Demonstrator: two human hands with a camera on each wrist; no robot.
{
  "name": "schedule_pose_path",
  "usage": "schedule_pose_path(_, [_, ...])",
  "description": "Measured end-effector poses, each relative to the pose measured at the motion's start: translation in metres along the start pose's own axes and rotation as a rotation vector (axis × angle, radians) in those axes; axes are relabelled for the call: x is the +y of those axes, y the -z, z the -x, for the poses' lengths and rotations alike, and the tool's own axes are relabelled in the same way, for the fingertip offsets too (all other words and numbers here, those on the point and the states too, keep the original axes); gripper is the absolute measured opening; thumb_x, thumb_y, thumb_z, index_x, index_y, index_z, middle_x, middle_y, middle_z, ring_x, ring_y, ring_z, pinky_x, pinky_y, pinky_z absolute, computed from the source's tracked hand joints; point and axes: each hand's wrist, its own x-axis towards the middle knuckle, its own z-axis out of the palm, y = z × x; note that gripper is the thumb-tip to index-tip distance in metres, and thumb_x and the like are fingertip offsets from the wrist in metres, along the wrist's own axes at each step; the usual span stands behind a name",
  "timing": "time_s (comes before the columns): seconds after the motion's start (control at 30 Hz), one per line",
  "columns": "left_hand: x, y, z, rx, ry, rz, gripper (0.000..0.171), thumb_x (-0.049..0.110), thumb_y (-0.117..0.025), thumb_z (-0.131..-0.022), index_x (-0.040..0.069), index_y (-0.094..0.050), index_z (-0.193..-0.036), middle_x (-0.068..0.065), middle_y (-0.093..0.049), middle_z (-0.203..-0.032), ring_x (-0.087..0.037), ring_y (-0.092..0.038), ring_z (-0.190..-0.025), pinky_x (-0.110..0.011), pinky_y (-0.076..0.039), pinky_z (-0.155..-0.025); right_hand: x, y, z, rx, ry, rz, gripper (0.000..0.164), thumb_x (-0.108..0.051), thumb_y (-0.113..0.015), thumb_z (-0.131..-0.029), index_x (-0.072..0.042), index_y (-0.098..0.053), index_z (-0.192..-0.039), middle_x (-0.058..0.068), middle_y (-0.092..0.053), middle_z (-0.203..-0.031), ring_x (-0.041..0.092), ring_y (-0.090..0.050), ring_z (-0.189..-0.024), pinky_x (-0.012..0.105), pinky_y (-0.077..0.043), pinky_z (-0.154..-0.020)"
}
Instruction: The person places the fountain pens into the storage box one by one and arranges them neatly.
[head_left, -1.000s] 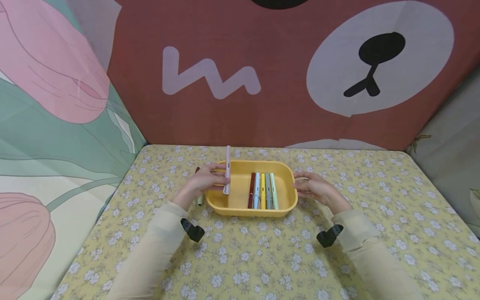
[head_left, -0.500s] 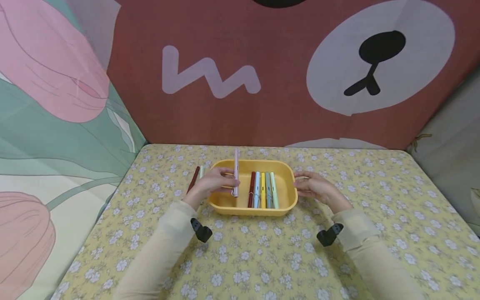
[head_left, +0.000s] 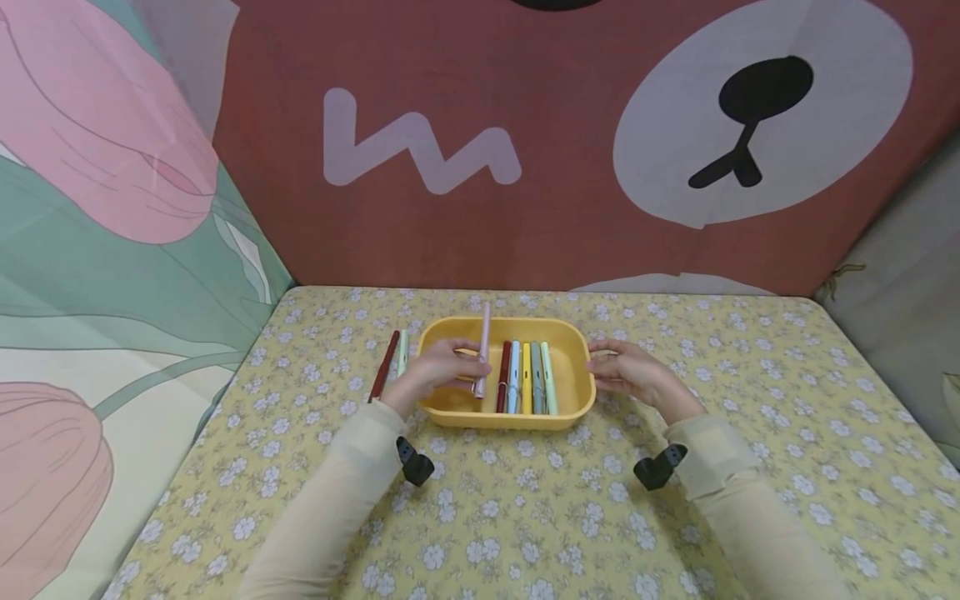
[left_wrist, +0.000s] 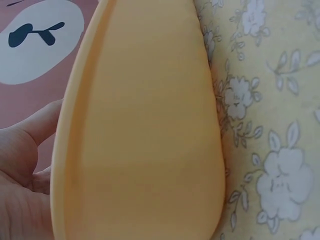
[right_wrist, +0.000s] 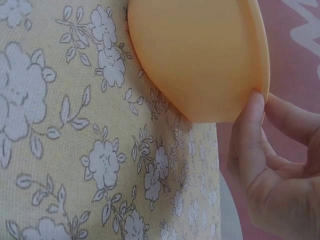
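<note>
In the head view, my left hand (head_left: 442, 367) pinches a pink pen (head_left: 485, 342) over the left part of a yellow tray (head_left: 506, 422). The pen stands nearly lengthwise, tilted up from the tray floor. Right of it a row of pens lies side by side in the tray: dark red (head_left: 503, 375), light blue (head_left: 513, 379), yellow (head_left: 527, 379), grey-blue (head_left: 537, 379) and mint green (head_left: 549, 379). My right hand (head_left: 630, 372) grips the tray's right rim, thumb and finger on it in the right wrist view. The left wrist view shows the tray's wall (left_wrist: 145, 125); the pen is hidden there.
Left of the tray, a dark red pen (head_left: 385, 367) and a pale green pen (head_left: 402, 350) lie on the floral tablecloth (head_left: 487, 517). Behind the table stands a red-brown backdrop (head_left: 555, 233). A black wrist camera (head_left: 415, 462) sits on the left sleeve.
My left hand has moved right with the pink pen, from the tray's left rim toward the row of pens. The pens left of the tray have come into view. My right hand stays put.
</note>
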Motion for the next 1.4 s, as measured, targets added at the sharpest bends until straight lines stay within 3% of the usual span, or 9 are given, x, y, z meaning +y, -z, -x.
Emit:
schedule_pose_path(0.47, [-0.003,-0.007,-0.002,0.013,0.010,-0.055,0.046,0.015,-0.065,-0.091,0.003,-0.050,-0.133,-0.016,-0.065,-0.114,-0.016,-0.065,-0.086,-0.036,-0.059,-0.083,0.000,0.000,-0.001,0.006,-0.005,-0.009,0.054,-0.010,-0.054,-0.097,0.003,-0.029,-0.143,-0.002,-0.062,-0.097,0.004,-0.066,-0.080,0.018,-0.058,-0.074])
schedule_pose_path(0.8, [-0.007,-0.011,-0.004,0.005,0.020,-0.059,0.045,0.012,-0.067,-0.089,0.002,-0.051,-0.130,-0.019,-0.064,-0.118,-0.017,-0.067,-0.087,-0.036,-0.060,-0.079,0.000,0.000,-0.001,-0.002,-0.004,-0.008,0.054,-0.011,-0.054,-0.097,0.003,-0.028,-0.143,-0.003,-0.062,-0.097,0.004,-0.066,-0.081,0.018,-0.058,-0.075])
schedule_pose_path(1.07, [-0.010,-0.015,-0.005,-0.007,0.037,-0.065,0.041,0.008,-0.067,-0.089,0.001,-0.053,-0.126,-0.016,-0.066,-0.106,-0.017,-0.066,-0.080,-0.034,-0.060,-0.075,0.000,0.000,0.000,-0.009,0.003,-0.015,0.055,-0.010,-0.054,-0.097,0.003,-0.028,-0.143,-0.004,-0.062,-0.095,0.004,-0.066,-0.081,0.018,-0.058,-0.075])
schedule_pose_path(1.4, [-0.013,-0.019,-0.008,-0.008,0.075,-0.075,0.041,0.000,-0.067,-0.086,0.001,-0.053,-0.124,-0.013,-0.062,-0.102,-0.017,-0.066,-0.075,-0.030,-0.060,-0.070,0.001,0.001,0.000,-0.010,0.012,-0.002,0.054,-0.011,-0.054,-0.097,0.004,-0.029,-0.143,-0.004,-0.062,-0.096,0.004,-0.066,-0.082,0.018,-0.058,-0.076])
